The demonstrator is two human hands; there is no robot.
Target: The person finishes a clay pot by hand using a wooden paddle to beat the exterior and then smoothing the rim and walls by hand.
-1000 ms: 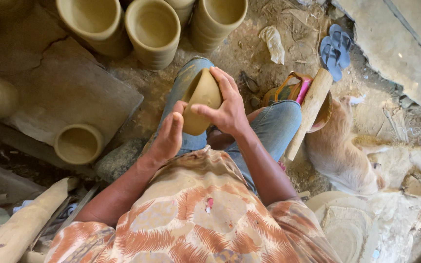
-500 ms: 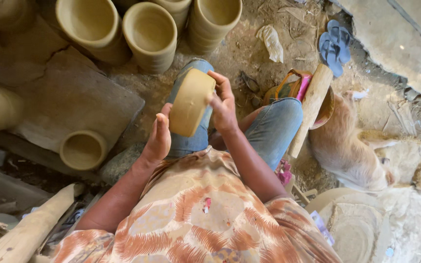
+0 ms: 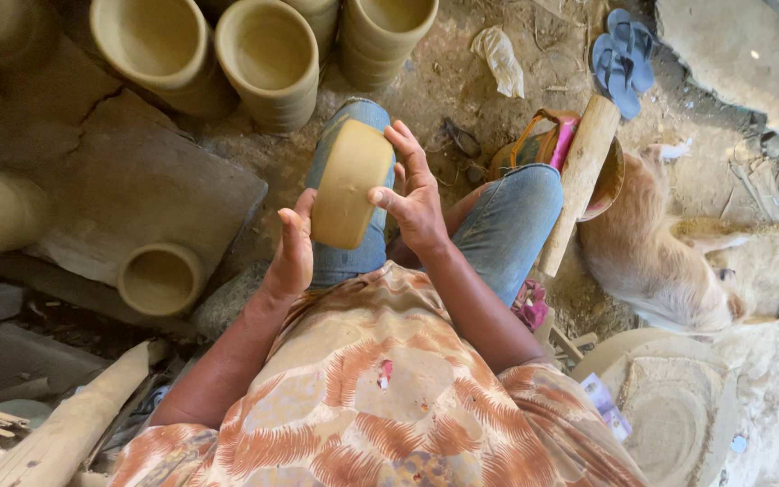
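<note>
While both hands clamp a clay pot (image 3: 350, 184) at frame centre, left hand (image 3: 288, 254) below, right hand (image 3: 415, 194) beside, it has turned base-outward since earlier.

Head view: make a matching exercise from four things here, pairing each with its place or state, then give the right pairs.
Things:
1. clay pot
2. blue sandals
3. wooden mallet
4. small clay cup

Places or states:
A. on the stone slab, mouth up
B. held between both hands above the knee
C. leaning beside the right knee
D. on the ground at the top right

Pairs: 1-B, 2-D, 3-C, 4-A
</note>
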